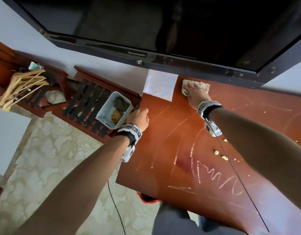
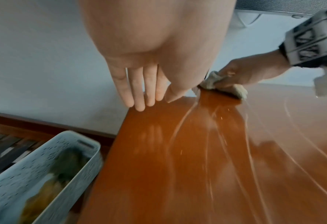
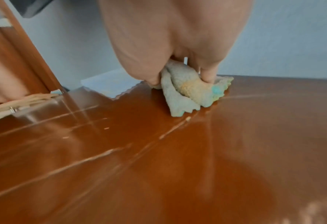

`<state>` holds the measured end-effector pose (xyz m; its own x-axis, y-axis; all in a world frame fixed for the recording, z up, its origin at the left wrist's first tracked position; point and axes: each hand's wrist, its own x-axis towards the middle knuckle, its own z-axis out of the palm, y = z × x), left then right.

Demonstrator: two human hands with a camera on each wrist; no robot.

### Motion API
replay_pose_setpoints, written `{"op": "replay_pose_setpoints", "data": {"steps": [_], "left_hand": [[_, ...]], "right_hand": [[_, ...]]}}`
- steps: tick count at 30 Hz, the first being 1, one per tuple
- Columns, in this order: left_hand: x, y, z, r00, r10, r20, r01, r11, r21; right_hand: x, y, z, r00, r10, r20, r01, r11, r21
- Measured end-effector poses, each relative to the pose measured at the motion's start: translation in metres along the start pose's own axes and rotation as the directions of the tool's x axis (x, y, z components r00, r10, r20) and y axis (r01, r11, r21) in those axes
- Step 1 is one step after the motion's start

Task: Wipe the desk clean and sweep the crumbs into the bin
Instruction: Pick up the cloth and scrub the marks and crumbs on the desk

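Observation:
The red-brown desk (image 1: 163, 150) carries pale streaks and scribbles, with crumbs (image 1: 216, 152) scattered toward its right side. At its far edge, under the television, my right hand (image 1: 194, 92) grips a crumpled yellowish cloth (image 1: 203, 85) and presses it on the wood. The right wrist view shows my right hand (image 3: 178, 78) pinching the bunched cloth (image 3: 189, 91). My left hand (image 1: 139, 116) is at the desk's left edge, holding nothing. In the left wrist view the left hand (image 2: 147, 97) has straight fingers just above the desk (image 2: 178, 166). A pale grey bin (image 1: 105, 106) stands beside that edge, with scraps inside.
A black television (image 1: 163, 31) overhangs the back of the desk. A white sheet (image 1: 160, 87) lies left of the cloth. A dark slatted rack (image 1: 88, 106) holds the bin, with wooden hangers (image 1: 22, 85) further left. A thin cable (image 1: 239, 180) crosses the desk. Something red (image 1: 146, 198) shows under the front edge.

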<state>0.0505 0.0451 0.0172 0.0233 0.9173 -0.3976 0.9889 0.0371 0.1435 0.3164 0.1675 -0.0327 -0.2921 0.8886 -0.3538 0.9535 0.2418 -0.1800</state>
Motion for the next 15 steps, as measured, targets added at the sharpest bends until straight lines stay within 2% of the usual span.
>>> {"op": "replay_pose_setpoints", "data": {"steps": [2,5,8,9,11,13,15], "left_hand": [[0.038,0.019,-0.009,0.998,0.026,-0.065,-0.027,0.999,-0.025],[0.086,0.048,-0.019,0.991,0.049,-0.125,-0.051,0.999,-0.012],[0.117,0.069,-0.021,0.995,0.046,-0.088,-0.045,0.999,0.014],[0.123,0.073,-0.019,0.997,0.045,-0.068,-0.043,0.999,0.028],[0.131,0.075,-0.013,0.995,0.066,-0.078,-0.062,0.996,0.059],[0.138,0.072,-0.007,0.988,0.086,-0.132,-0.076,0.994,0.078],[0.141,0.064,-0.006,0.981,0.070,-0.183,-0.060,0.996,0.061]], "right_hand": [[-0.015,-0.011,0.012,1.000,-0.025,0.006,0.025,0.999,-0.023],[-0.055,-0.026,0.044,0.978,-0.205,0.036,0.207,0.976,-0.061],[-0.069,-0.024,0.052,0.961,-0.270,0.052,0.271,0.963,-0.005],[-0.062,-0.020,0.050,0.967,-0.251,0.037,0.251,0.968,0.019],[-0.037,-0.008,0.041,0.992,-0.127,0.003,0.126,0.990,0.070],[-0.013,0.007,0.027,1.000,-0.006,-0.006,0.006,0.993,0.116],[0.003,0.015,0.019,0.999,0.042,-0.018,-0.040,0.993,0.115]]}}
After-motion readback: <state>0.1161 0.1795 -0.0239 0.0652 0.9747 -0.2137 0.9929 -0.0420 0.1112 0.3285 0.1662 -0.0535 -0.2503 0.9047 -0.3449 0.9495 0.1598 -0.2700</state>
